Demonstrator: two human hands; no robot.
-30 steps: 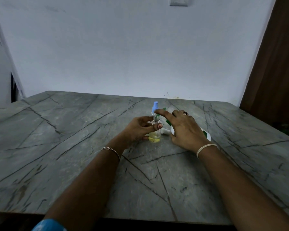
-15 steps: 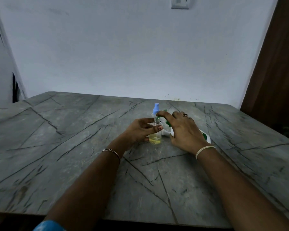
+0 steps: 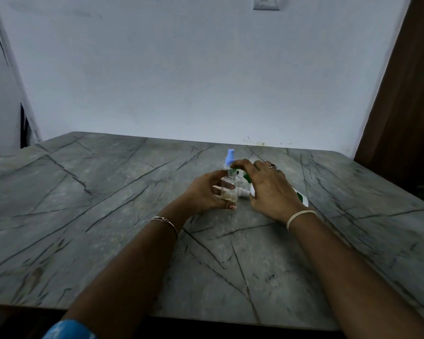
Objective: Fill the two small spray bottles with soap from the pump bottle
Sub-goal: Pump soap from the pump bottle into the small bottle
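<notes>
Head view took in a gray veined desk (image 3: pixel 108 216) pushed against a pale wall, with the work gathered near its far middle. The left hand (image 3: pixel 206 192) was wrapped round an open spray bottle (image 3: pixel 229 189), thumb in front and fingers behind. It stood the bottle upright on the desk, I'd say so the narrow neck would stay put under the spout. A shallow layer of yellowish soap sat in the bottom, so this one looked only partly filled. The right hand (image 3: pixel 267 189) lay over the pump bottle (image 3: pixel 301 198), whose white body with a green label stuck out behind the wrist, leaning low toward the desk. Its fingers curled over the green pump head (image 3: pixel 246 177), the fingertips right at the small bottle's mouth. That seemed meant both to aim the spout and to press out soap. I could not tell whether soap was running at that instant. A small white piece (image 3: pixel 244 192) lay on the desk between the two bottles. It was perhaps the removed sprayer, though it was too hidden to be sure. The second spray bottle (image 3: pixel 230 156) stood just behind, its blue sprayer on, apparently waiting its turn. How full it was I could not make out.
</notes>
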